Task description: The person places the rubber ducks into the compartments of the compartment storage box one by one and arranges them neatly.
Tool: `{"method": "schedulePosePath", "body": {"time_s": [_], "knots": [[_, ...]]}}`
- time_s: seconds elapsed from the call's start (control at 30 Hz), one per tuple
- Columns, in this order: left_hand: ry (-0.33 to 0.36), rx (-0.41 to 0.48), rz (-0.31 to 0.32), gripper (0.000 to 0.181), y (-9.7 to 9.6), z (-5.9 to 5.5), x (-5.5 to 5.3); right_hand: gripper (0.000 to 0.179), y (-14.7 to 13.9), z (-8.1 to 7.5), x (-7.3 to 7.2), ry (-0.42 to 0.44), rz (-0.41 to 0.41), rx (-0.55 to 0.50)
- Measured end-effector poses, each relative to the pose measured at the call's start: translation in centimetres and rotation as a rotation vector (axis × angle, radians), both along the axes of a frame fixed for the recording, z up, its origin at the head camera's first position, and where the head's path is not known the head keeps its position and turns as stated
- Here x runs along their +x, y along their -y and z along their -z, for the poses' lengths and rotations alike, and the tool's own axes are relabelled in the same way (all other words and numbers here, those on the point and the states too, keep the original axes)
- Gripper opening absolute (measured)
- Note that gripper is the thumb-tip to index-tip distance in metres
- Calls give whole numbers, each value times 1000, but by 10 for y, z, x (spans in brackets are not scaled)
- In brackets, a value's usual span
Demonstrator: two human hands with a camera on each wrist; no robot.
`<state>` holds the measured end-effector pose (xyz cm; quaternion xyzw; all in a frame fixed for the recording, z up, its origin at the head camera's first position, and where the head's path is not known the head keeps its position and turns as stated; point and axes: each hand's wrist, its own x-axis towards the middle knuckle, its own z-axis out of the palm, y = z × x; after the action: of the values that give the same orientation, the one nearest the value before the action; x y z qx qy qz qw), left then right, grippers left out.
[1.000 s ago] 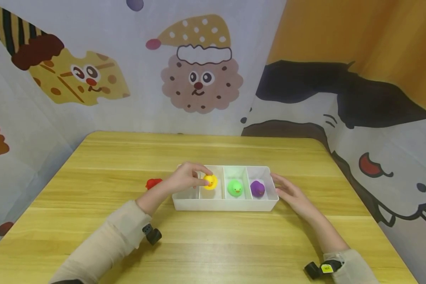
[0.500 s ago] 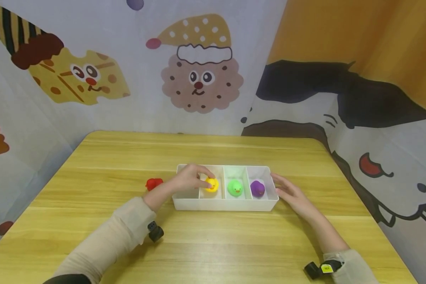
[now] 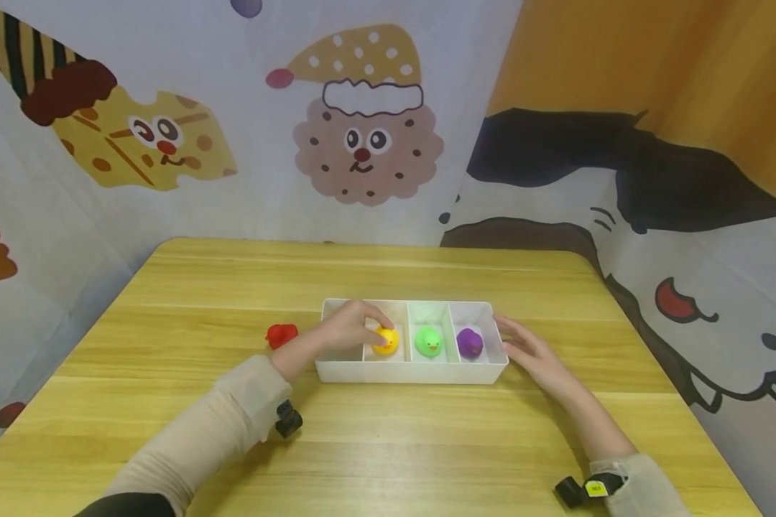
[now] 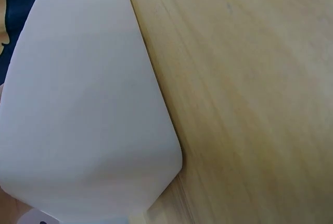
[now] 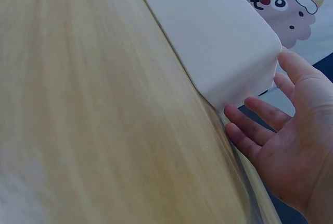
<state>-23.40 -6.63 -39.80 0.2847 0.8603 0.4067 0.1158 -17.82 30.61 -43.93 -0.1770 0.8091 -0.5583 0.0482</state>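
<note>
Duck (image 3: 386, 344): yellow, down inside the second compartment (image 3: 399, 316) from the left in the white tray (image 3: 414, 373); whether it touches the floor is hidden.
Left hand (image 3: 348, 327): thumb and fingers pinch the duck.
Placing: seemingly the step in hand, nearly finished.
Release: probably calls for loosening the pinch without dragging the duck.
Right hand (image 3: 532, 357): fingers loosely extended against the tray's right end, likely steadying it.
Neighbours: green duck (image 3: 429, 343), purple toy (image 3: 470, 345), each in its own compartment.
Red toy (image 3: 281, 335): on the table (image 3: 388, 445), left of the tray.
</note>
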Motion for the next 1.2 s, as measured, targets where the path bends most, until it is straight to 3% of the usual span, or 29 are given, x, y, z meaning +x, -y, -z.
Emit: {"method": "schedulePosePath", "body": {"time_s": [0.33,0.67,0.9,1.2], "knots": [[28,-55,-20,20,-4,-3,0,52,1,-2,1,28,15,-4],[59,-89,-34,20,-5,-9,2,52,0,-1,1,1,-3,5],[54,-55,-49,22,-2,-9,6,52,1,-1,1,1,2,6],[-3,13,-89,29,8,-17,16,52,1,0,0,-14,2,3]]}}
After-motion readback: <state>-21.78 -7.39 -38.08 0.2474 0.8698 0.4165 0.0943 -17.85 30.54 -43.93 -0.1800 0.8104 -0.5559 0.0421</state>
